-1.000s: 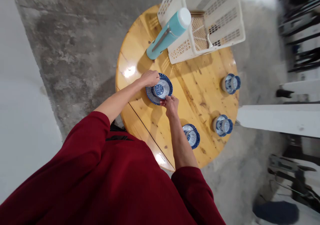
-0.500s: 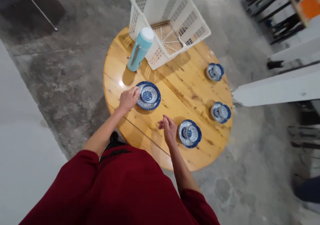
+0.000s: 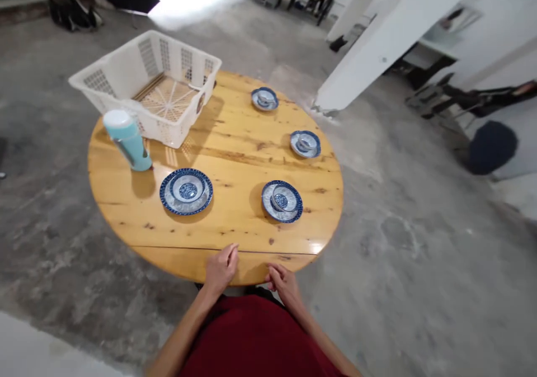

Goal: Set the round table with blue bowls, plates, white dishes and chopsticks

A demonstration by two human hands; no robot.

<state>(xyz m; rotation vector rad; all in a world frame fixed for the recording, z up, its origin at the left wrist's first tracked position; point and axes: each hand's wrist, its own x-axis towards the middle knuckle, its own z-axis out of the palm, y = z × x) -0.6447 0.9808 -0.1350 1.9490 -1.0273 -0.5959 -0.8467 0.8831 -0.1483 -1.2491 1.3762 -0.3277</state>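
Observation:
My left hand (image 3: 222, 266) is just over the near edge of the round wooden table (image 3: 235, 229), fingers curled in and holding nothing. Beside it, my right hand (image 3: 283, 283) is empty too, its fingers loosely bent and a little apart. Beyond the left hand lies a blue-and-white plate (image 3: 168, 198) with a patterned bowl (image 3: 187, 188) on it. A second blue-and-white plate (image 3: 288, 216) sits beyond the right hand; a bowl and what looks like a clear glass (image 3: 277, 198) are stacked on it. Neither hand touches the dishes.
A white plastic basket (image 3: 180, 131) with woven pieces inside stands at the table's back left. In front of it is a light-blue flask (image 3: 134, 147). Two more dish stacks, one far (image 3: 265, 99) and one at right (image 3: 305, 144), sit near the edge. A white pillar (image 3: 369, 52) rises behind.
My left hand has let go of the bowl on the left plate and drawn back to the near edge. My right hand has also pulled back, and the head view has turned and lifted.

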